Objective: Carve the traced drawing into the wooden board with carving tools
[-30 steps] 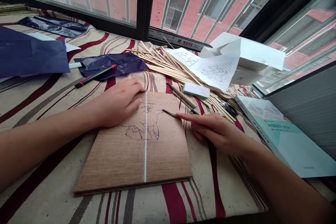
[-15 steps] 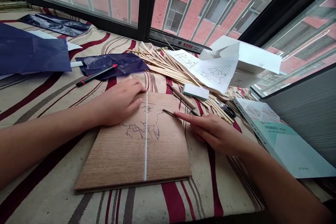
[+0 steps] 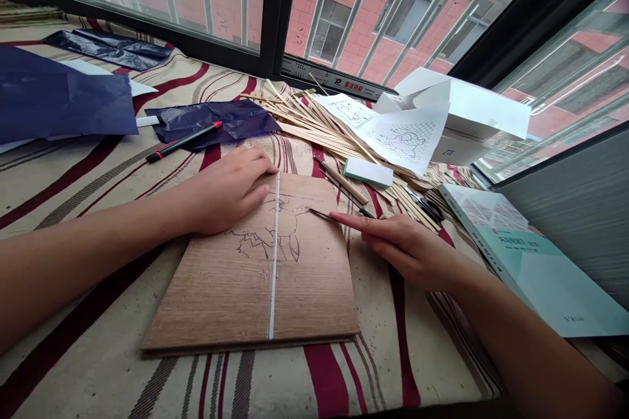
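A wooden board (image 3: 309,288) with a dark-lined drawing (image 3: 260,242) and a pale strip (image 3: 273,288) down its middle lies on the striped cloth. My left hand (image 3: 230,190) rests on the board's upper left, palm down, its fingers reaching the strip's far end and partly covering the drawing. In my right hand (image 3: 398,242) is a thin dark carving tool (image 3: 320,213); its handle is mostly hidden in the grip. The index finger stretches along the shaft, and the tip meets the drawing's right side. Small crumbs dot the board.
Beyond the board lie a brown stick-like tool (image 3: 344,182), an eraser (image 3: 368,172), scissors (image 3: 430,208) and many thin wooden strips (image 3: 304,121). Printed sheets (image 3: 400,137) lean by a white box (image 3: 486,114). A book (image 3: 535,255) lies right; a marker (image 3: 184,142) and dark blue sheets (image 3: 63,98) left.
The view has shifted slightly, moving the scene a little to the right. My left hand stays on the board. The fingers of my right hand have shifted slightly around the carving tool.
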The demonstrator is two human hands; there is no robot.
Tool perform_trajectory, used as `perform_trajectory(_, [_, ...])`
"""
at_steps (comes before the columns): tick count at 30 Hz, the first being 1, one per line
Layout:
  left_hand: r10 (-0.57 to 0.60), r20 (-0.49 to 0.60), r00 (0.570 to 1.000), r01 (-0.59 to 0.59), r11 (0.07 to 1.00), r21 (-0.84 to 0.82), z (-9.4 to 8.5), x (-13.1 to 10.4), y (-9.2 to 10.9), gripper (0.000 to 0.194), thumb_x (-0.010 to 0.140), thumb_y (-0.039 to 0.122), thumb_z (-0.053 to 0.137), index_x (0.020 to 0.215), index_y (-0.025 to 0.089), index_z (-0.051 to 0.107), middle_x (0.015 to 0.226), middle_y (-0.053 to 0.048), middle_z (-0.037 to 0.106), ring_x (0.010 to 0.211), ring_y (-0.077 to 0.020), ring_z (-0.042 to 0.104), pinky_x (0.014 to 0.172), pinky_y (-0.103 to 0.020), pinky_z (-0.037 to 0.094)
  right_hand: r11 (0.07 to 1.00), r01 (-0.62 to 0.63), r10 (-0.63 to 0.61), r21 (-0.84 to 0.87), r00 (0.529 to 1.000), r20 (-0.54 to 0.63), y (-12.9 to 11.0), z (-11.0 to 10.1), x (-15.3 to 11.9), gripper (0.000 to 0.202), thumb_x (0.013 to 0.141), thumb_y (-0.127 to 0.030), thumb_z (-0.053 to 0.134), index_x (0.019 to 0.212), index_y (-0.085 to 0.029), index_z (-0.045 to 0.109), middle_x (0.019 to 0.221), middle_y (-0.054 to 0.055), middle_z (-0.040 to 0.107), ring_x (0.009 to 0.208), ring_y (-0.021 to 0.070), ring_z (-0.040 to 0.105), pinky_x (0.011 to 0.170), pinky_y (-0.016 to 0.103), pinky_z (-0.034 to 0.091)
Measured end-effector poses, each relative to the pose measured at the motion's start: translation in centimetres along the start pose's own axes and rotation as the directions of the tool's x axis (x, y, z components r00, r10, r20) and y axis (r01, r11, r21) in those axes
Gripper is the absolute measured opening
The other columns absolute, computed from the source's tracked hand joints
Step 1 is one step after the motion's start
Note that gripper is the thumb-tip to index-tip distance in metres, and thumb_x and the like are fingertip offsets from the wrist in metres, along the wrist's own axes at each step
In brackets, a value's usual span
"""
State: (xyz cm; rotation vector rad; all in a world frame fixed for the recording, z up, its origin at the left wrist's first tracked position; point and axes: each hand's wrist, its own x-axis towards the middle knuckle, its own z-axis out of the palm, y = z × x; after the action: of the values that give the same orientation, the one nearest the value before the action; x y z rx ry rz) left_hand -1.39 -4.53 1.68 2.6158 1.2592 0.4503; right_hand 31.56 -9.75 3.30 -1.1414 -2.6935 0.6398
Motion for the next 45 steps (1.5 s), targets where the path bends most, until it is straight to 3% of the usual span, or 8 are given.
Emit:
perform_trajectory(11, [0.051,0.027,0.998,-0.05,0.998,-0.035,0.0,0.4,-0.3,0.051,0.099,0.041,0.037,0.13,0.011,0.065,0.133,-0.017,0.064,0.125,-0.0309,0.06,0.115,-0.047,0.046,0.997,0.039,-0.04,0.068,0.999,0.008,-0.5,-1.0,0.7,0.054,0.102,-0.012,0.042,0.153,-0.01,0.062,0.057,-0.008,0.032,0.048,0.0089,0.033,0.051,0.023,0.029])
perform_trajectory(14, [0.079,0.048,0.996,-0.076,0.996,-0.049,-0.2,0.6,-0.4,0.052,0.1,0.041,0.037,0.133,0.011,0.065,0.134,-0.016,0.064,0.125,-0.0301,0.061,0.114,-0.046,0.047,0.994,0.045,-0.046,0.099,0.999,0.002,-0.2,-0.9,0.6,0.052,0.104,-0.013,0.043,0.152,-0.011,0.063,0.057,-0.008,0.044,0.049,0.0087,0.038,0.052,0.022,0.033])
perform_trajectory(19, [0.125,0.078,0.989,-0.119,0.99,-0.081,-0.3,0.9,-0.8,0.052,0.101,0.04,0.039,0.138,0.014,0.065,0.14,-0.015,0.062,0.13,-0.03,0.059,0.117,-0.045,0.045,0.973,0.063,-0.062,0.221,0.998,-0.012,0.4,-0.7,-0.1,0.051,0.109,-0.013,0.041,0.159,-0.007,0.05,0.062,-0.006,0.063,0.054,0.0087,0.055,0.061,0.02,0.047])
perform_trajectory(25, [0.154,0.108,0.982,-0.145,0.986,-0.086,-0.5,1.1,-0.9,0.053,0.102,0.041,0.039,0.139,0.013,0.064,0.141,-0.015,0.061,0.13,-0.0292,0.059,0.117,-0.042,0.045,0.982,0.189,-0.187,0.005,0.974,-0.129,0.6,-1.1,-0.2,0.04,0.106,-0.012,0.051,0.139,-0.015,0.073,0.078,0.002,0.074,0.067,0.0102,0.064,0.067,0.021,0.049])
perform_trajectory(29, [0.135,0.077,0.988,-0.135,0.991,0.004,-0.4,1.0,-0.7,0.054,0.102,0.042,0.035,0.135,0.012,0.066,0.136,-0.015,0.065,0.126,-0.0294,0.06,0.114,-0.043,0.045,0.973,0.23,-0.23,-0.009,0.967,-0.113,0.9,-1.2,-0.2,0.043,0.104,-0.007,0.049,0.14,-0.014,0.073,0.076,0.002,0.073,0.063,0.0095,0.062,0.064,0.02,0.048])
perform_trajectory(32, [0.084,-0.017,0.996,-0.081,0.989,0.122,0.1,0.8,-0.8,0.055,0.101,0.046,0.032,0.121,0.013,0.071,0.123,-0.015,0.068,0.117,-0.0311,0.06,0.111,-0.047,0.045,0.976,0.213,-0.217,-0.041,0.969,-0.122,1.1,-1.1,-0.3,0.043,0.105,-0.008,0.049,0.141,-0.013,0.072,0.076,0.001,0.072,0.063,0.0095,0.061,0.063,0.02,0.047])
perform_trajectory(37, [0.071,-0.104,0.992,-0.061,0.993,0.102,0.8,0.6,-1.4,0.052,0.102,0.048,0.032,0.115,0.016,0.072,0.118,-0.012,0.069,0.111,-0.0283,0.061,0.106,-0.043,0.046,0.972,0.21,-0.224,-0.105,0.965,-0.14,1.6,-1.0,-0.5,0.044,0.104,-0.006,0.051,0.143,-0.012,0.071,0.085,0.003,0.074,0.069,0.0088,0.061,0.064,0.021,0.044])
perform_trajectory(45, [-0.008,-0.046,0.999,0.025,0.921,0.39,-0.1,0.7,-0.6,0.061,0.101,0.049,0.025,0.103,0.014,0.075,0.108,-0.016,0.067,0.099,-0.032,0.058,0.099,-0.051,0.047,0.96,0.247,-0.266,-0.13,0.951,-0.159,1.7,-0.8,-0.3,0.045,0.101,-0.002,0.053,0.143,-0.01,0.071,0.075,-0.002,0.062,0.062,0.0082,0.049,0.061,0.02,0.04])
